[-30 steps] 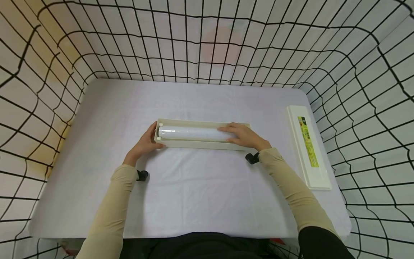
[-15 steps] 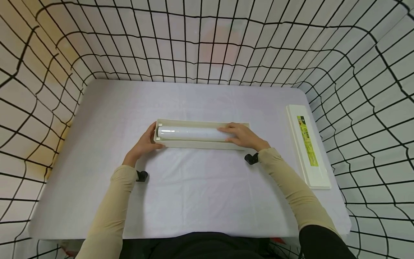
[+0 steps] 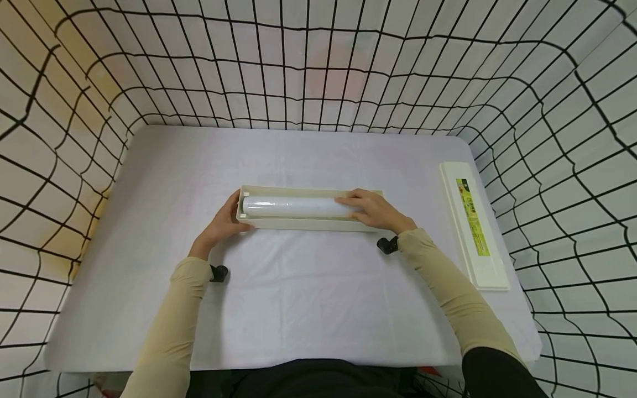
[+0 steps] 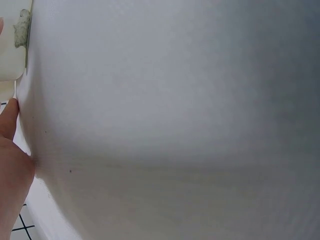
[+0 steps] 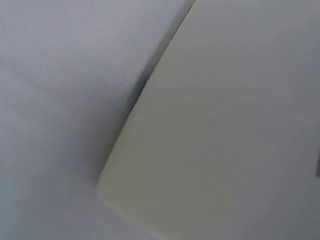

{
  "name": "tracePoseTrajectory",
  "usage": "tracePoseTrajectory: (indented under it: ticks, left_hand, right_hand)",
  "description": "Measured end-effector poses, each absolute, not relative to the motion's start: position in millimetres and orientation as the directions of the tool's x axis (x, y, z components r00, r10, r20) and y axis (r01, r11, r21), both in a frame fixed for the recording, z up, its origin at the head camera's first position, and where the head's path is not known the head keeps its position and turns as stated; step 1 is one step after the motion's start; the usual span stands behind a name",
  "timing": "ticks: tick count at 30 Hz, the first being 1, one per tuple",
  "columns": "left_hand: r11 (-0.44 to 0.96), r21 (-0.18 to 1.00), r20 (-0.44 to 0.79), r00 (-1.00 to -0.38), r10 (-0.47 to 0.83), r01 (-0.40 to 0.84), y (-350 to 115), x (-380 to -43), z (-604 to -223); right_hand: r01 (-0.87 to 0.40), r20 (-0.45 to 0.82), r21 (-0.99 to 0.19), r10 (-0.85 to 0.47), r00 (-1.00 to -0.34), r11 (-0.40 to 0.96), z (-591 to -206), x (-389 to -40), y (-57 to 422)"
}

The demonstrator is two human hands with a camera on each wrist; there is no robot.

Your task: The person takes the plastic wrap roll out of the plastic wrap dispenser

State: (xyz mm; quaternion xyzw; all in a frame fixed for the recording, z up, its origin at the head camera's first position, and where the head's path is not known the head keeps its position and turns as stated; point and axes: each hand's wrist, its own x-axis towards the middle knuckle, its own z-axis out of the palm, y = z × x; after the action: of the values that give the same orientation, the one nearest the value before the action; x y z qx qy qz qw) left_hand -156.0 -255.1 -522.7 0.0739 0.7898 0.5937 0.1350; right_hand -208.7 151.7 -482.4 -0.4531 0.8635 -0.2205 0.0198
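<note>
A long cream box (image 3: 308, 224) lies across the middle of the table with its top uncovered. Inside it rests a shiny white roll of plastic wrap (image 3: 293, 206), its right end hidden under a hand. My left hand (image 3: 222, 220) grips the box's left end, thumb along the near side; its other fingers are mostly hidden. From the right, my right hand (image 3: 375, 210) reaches over the box and holds the roll between thumb and fingers. In the right wrist view a smooth pale wall of the box (image 5: 215, 130) fills much of the picture.
A long white lid (image 3: 475, 226) with a yellow-green label lies slantwise near the right edge of the white-covered table (image 3: 308, 309). Black wire mesh (image 3: 318, 66) stands round the back and both sides.
The view shifts very slightly. Both hands, the box and the roll keep their places.
</note>
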Motion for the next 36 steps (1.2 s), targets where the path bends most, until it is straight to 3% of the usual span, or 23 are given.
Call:
tracePoseTrajectory:
  ticks: [12,21,36]
  left_hand:
    - [0.293,0.951,-0.188,-0.94,0.286,-0.101,-245.8,-144.8,-490.0]
    - [0.301,0.95,-0.174,-0.943,0.284,-0.085,-250.7,-151.7,-511.0]
    - [0.329,0.941,-0.171,-0.949,0.265,-0.077,-253.8,-155.7,-524.7]
  right_hand:
    - [-0.844,0.376,-0.315,-0.759,-0.531,0.434,-467.8,-203.1,151.4]
    - [-0.85,0.439,-0.279,-0.728,-0.527,0.447,-452.3,-200.1,153.7]
    - [-0.791,0.459,-0.26,-0.649,-0.606,0.554,-443.1,-196.2,178.8]
